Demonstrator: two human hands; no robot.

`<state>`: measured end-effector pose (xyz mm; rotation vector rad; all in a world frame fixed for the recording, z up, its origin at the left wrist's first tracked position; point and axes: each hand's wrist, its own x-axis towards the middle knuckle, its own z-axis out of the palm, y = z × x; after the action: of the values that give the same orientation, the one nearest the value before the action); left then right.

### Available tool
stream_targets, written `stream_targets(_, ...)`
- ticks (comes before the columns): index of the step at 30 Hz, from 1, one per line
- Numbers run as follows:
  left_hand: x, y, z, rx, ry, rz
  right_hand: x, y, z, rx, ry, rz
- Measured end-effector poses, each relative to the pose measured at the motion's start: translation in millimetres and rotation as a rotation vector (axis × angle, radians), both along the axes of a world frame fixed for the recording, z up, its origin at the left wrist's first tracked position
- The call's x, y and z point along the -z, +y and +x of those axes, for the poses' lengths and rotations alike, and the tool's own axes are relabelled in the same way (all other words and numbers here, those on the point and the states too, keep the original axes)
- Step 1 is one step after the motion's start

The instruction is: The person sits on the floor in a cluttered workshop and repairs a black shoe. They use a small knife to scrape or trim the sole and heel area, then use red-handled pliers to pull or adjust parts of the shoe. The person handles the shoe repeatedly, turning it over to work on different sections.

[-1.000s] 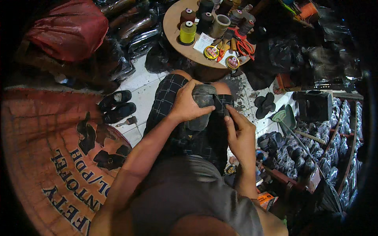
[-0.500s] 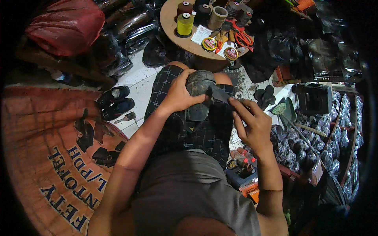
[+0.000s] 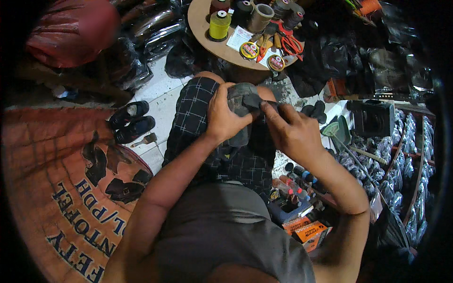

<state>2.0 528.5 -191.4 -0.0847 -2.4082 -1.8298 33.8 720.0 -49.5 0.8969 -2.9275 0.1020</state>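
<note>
White tiled floor (image 3: 152, 92) shows around black checked shorts (image 3: 191, 111); above them the left hand (image 3: 224, 115) has its fingers clamped on a worn, dark-grey, shoe-like piece (image 3: 240, 137). The right hand (image 3: 296, 128) pinches a flat dark-grey strip (image 3: 252, 100) over it, probably scraping; the next stroke calls for steady bracing.

Hands (image 3: 224, 117) could pass above tiled floor (image 3: 165, 100) between shoes (image 3: 135, 129) and shorts (image 3: 191, 111), but the round table (image 3: 199, 26) blocks ahead.

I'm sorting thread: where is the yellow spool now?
In the head view's upper middle, the yellow spool stands on the left part of the round table, just left of a white paper.
</note>
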Motion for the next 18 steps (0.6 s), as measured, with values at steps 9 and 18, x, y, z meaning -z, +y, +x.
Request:
stream_targets(9,-2.6,9.9,-1.5,-0.051,0.023,-0.04,-32.5,2.2,-71.2,0.047,-0.374,-0.056)
stream_targets(18,-1.3,10.9,-1.0,-0.062,-0.04,-0.078,-55.3,-8.6,-124.7,-0.234,-0.407,0.173)
